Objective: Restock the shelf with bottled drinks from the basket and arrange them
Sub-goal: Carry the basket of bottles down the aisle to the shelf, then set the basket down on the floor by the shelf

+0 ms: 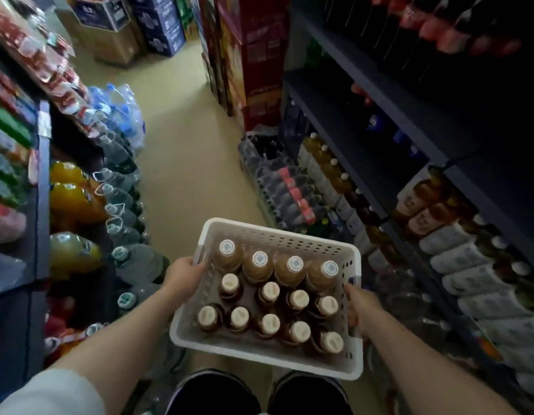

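A white perforated plastic basket (282,359) is held in front of me over the aisle floor. My left hand (181,277) grips its left rim and my right hand (363,307) grips its right rim. Inside stand several bottled drinks (258,266) with pale caps: a far row of lighter amber bottles and two nearer rows of darker brown ones (238,319). The dark shelf unit (379,163) on the right holds similar tea bottles (421,217) on a lower tier.
Shrink-wrapped water bottles (122,181) line the floor along the left shelf, with orange drinks (71,193) behind them. More wrapped bottle packs (286,187) sit at the foot of the right shelf. Stacked cartons (247,55) stand ahead. A strip of beige floor (184,151) runs between.
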Demonstrator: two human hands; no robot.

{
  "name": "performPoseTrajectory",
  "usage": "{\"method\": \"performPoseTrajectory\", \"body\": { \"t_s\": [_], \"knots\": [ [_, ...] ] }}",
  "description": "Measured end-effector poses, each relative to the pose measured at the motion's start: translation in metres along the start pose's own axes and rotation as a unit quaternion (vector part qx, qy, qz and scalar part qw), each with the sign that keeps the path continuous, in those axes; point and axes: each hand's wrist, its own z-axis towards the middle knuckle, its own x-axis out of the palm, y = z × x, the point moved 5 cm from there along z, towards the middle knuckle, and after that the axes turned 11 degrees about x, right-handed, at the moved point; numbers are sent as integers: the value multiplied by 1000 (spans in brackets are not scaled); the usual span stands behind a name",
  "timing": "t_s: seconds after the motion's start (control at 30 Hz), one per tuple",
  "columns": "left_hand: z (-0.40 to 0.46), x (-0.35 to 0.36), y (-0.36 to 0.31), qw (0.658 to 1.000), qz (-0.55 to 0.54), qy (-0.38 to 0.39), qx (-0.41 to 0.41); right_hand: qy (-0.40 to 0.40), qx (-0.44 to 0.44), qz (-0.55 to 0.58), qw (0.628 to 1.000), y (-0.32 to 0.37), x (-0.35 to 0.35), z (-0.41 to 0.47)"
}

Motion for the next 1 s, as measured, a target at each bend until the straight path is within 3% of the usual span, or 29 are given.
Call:
{"method": "performPoseTrajectory", "body": {
  "t_s": [0.17,0.33,0.7,0.83,1.0],
  "knots": [
    [109,-3,-3,993,76,92,15,-42,71,64,995,-10,55,28],
    [222,13,9,973,164,159,33,-23,141,123,982,-31,127,67],
    [437,118,141,965,222,126,55,-2,229,162,960,-69,300,274],
    [493,166,193,963,227,136,54,0,249,170,954,-98,340,364],
    [545,225,211,954,244,157,81,0,280,153,948,-112,367,427]
  ]
}}
